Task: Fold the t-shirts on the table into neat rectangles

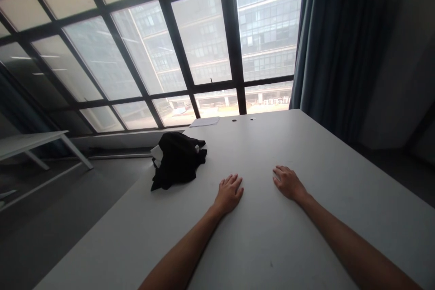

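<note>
My left hand (229,194) lies palm down on the white table (258,235), its fingers stretched out and a little apart. To the right, my right hand (288,182) also rests on the tabletop, fingers extended and pointing left. Neither hand holds anything. A crumpled heap of black cloth (178,161), perhaps a garment, sits at the table's left edge, beyond my left hand and apart from it. Something white (157,153) shows at the heap's left side; its kind is unclear.
Flat white sheets (204,122) lie at the table's far left corner, with a small dark round spot (234,120) nearby. Large windows (204,36) stand behind, and a blue curtain (336,54) hangs at right. A second white table (30,142) is at far left.
</note>
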Demonstrator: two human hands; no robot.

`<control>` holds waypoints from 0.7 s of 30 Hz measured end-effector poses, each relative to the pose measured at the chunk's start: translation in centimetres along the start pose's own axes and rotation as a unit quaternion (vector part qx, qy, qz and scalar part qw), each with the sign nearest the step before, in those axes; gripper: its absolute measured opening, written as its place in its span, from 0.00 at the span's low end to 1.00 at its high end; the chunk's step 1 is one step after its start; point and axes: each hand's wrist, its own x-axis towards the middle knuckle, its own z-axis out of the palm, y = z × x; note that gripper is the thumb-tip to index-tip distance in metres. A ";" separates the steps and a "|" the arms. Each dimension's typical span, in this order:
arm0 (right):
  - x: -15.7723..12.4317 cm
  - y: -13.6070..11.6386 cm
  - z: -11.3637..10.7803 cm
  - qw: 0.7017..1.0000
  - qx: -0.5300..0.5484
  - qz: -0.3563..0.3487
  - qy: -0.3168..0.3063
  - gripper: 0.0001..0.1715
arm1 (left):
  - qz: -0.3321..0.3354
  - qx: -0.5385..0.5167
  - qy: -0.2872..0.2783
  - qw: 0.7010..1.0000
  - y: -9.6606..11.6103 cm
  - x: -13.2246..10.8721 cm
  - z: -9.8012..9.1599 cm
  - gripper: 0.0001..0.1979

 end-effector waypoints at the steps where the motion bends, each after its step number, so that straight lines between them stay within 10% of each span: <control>1: 0.0 0.1 0.1 1.000 0.001 -0.002 0.002 0.22 | 0.002 -0.001 0.005 1.000 0.0 0.0 0.0 0.24; 16: 0.5 1.7 0.8 0.999 0.036 0.000 0.001 0.22 | 0.005 -0.019 0.014 1.000 0.0 0.0 -0.1 0.22; 21: -0.4 -1.9 -2.0 0.991 0.122 0.005 0.052 0.20 | 0.053 -0.040 0.001 0.998 2.3 -1.8 -2.3 0.20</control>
